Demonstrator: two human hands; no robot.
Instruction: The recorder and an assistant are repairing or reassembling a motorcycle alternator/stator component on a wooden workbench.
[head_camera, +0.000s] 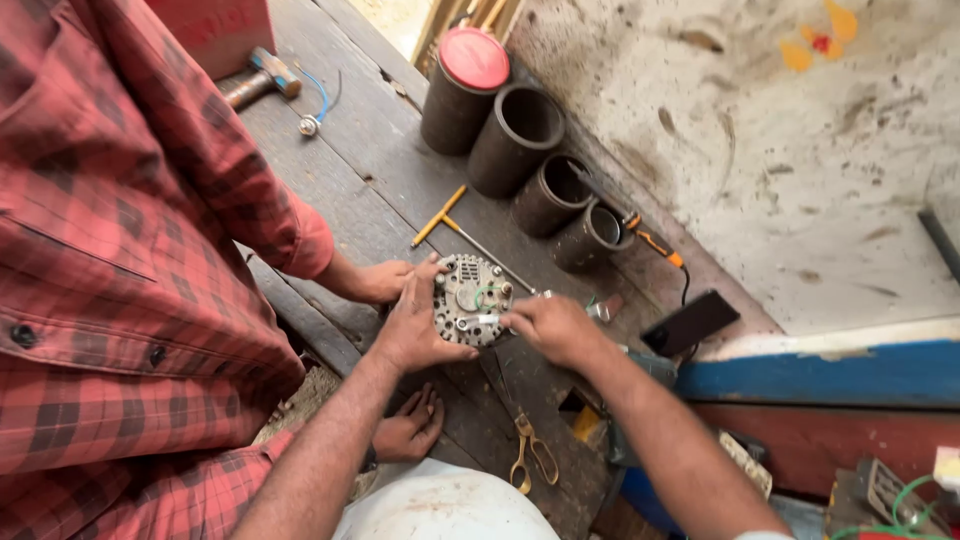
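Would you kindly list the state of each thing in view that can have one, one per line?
Alternator: lying flat on the wooden bench, held.
Left hand: gripping the alternator's side.
Right hand: fingers at its edge.
Co-worker's hand: touching the alternator's far side.
Four dark cylinders: upright; three open, one capped by a red lid.
Scissors: lying closed.
T-handle wrench: lying flat, untouched.
Phone: screen dark.

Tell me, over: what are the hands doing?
Left hand grips alternator. Right hand works its rim. Another person's hand steadies the far side.
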